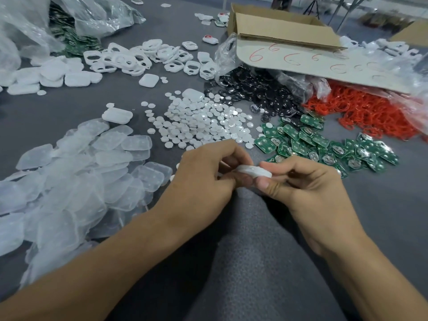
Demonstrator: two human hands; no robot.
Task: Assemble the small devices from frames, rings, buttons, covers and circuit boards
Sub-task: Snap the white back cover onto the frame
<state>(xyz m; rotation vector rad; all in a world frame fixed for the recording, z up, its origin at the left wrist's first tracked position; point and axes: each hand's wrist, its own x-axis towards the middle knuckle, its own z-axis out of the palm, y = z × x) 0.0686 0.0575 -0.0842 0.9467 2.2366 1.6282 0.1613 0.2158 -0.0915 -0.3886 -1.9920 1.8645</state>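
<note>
Head view: both sets of fingers are curled round one white shell, held edge-on above the near middle of the table. The left hand pinches its left end and the right hand grips its right. The fingers hide whatever is fitted inside, so this unit looks mid-assembly. Just beyond lie white buttons, with circuit boards to the right, red rings farther right, frames far left and translucent covers near left. A few finished devices sit far off by the cardboard box. The large piles suggest most of the work remains.
</note>
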